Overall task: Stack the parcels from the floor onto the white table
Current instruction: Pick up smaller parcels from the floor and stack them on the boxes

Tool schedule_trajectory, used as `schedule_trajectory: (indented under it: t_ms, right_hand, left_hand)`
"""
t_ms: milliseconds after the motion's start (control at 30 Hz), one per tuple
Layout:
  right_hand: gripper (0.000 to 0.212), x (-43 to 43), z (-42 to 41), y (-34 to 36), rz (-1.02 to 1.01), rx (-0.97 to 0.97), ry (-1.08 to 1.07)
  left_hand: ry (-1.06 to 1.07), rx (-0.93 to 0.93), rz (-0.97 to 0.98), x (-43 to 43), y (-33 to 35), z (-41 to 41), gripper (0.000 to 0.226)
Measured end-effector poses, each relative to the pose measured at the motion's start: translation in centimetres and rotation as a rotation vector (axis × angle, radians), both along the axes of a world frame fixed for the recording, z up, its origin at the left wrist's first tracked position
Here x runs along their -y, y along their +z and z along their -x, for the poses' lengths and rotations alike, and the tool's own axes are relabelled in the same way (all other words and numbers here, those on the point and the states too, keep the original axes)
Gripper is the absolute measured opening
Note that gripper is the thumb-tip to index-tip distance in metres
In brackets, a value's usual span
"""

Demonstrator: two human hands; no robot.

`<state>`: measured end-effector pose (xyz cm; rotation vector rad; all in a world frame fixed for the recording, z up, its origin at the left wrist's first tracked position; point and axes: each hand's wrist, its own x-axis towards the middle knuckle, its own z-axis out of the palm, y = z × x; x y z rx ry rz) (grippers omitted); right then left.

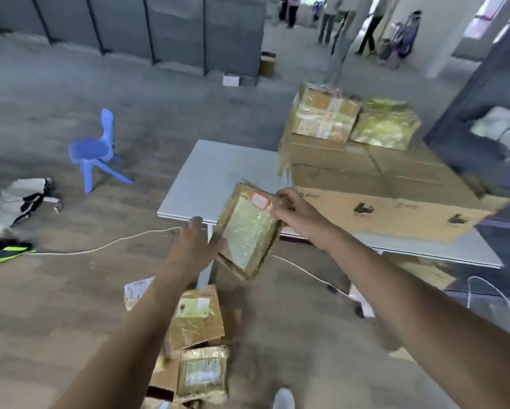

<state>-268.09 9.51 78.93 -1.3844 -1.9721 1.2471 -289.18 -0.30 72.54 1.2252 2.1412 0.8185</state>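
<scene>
Reaching forward with both arms outstretched, the person held a taped parcel [248, 231] just above the white table's [206, 178] near-left corner. The right hand [292, 211] clasped its far corner, fingers curled round the edge. The left hand [193, 243] lay against its left side, fingers fairly straight, thumb touching the edge. A red-bordered label [259, 200] sat at that far corner, its writing too blurred to read. The parcel's long axis ran away from the person toward the table's cartons [395, 211], broad face tilted up.

Parcel warehouse hall is indicated: taped cartons [366, 160] stacked on white table [212, 178], grey partition screens [174, 28] behind it.
</scene>
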Motion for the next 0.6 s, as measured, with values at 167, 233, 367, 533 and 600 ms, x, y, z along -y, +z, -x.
schedule_trajectory:
  t_ms: [167, 233, 367, 533, 600]
  right_hand:
    - [0.024, -1.5, -9.0, 5.1, -0.115, -0.05, -0.069]
    - [0.025, -2.5, -12.7, 6.1, -0.134, -0.077, -0.093]
    - [0.025, -4.8, -20.2, 7.3, -0.173, -0.154, -0.159]
    - [0.042, -9.2, -30.0, 8.2, -0.212, -0.188, -0.217]
    - [0.06, -11.0, -33.5, 8.6, -0.199, -0.179, -0.25]
  left_hand:
    - [-0.375, 0.193, -0.113, -5.2, 6.7, -7.7, 0.049]
    - [-0.418, 0.224, -0.123, -7.3, 8.6, -11.3, 0.033]
    - [-0.406, 0.364, -0.135, -11.2, 11.4, -19.4, 0.014]
    - [-0.38, 0.374, -0.163, -16.7, 12.8, -30.1, 0.008]
    - [-0.349, 0.395, -0.152, -18.7, 13.3, -34.0, 0.008]
